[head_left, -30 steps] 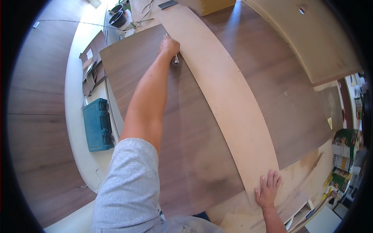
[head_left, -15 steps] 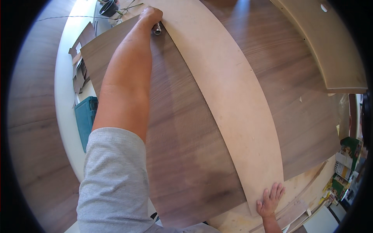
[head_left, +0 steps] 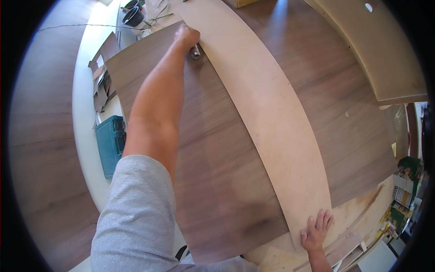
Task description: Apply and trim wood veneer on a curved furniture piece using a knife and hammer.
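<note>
Pale strip slants upper left to lower right over our wood-grain sheet.
It lies just right of our left hand, fingers curled round a tool; our right hand, fingers spread, rests on its near end.

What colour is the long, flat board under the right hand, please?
The board is pale tan, clearest in head view.

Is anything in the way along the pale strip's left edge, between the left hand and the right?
Nothing visible. The left edge of the pale strip looks unobstructed from the left hand, which grips a tool, down to the right hand, resting on the strip's lower end.
</note>
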`<state>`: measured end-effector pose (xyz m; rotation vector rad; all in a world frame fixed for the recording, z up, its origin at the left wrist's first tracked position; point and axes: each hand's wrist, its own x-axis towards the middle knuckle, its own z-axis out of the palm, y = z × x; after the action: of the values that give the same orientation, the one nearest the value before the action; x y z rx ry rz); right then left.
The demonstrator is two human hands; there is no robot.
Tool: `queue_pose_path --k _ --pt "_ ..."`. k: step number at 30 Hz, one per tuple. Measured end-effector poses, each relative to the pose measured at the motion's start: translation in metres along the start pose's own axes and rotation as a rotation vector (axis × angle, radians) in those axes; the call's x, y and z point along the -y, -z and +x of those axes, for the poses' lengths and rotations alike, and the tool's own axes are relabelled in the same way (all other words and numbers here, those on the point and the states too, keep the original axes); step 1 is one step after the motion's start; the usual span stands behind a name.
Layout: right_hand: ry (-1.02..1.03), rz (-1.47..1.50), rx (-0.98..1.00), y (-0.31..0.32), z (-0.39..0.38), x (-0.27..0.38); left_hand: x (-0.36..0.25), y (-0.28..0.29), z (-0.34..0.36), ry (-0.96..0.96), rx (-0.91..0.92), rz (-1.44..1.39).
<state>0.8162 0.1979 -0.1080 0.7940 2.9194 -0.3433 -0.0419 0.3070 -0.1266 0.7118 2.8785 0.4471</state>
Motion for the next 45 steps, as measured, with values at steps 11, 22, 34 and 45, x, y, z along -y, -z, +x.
queue_pose_path --k 11,22,34,45 --pt "-0.017 -0.008 -0.031 0.010 -0.002 0.006 -0.060 -0.004 -0.156 0.162 0.099 -0.203" --pt "-0.037 0.034 -0.117 0.015 -0.012 0.007 -0.088 -0.015 -0.342 0.139 0.184 -0.210" --pt "-0.039 0.057 -0.240 0.013 -0.014 0.011 -0.128 -0.021 -0.566 0.183 0.231 -0.207" --pt "-0.069 0.068 -0.199 0.012 -0.018 0.008 -0.066 -0.033 -0.556 0.037 0.267 -0.463"
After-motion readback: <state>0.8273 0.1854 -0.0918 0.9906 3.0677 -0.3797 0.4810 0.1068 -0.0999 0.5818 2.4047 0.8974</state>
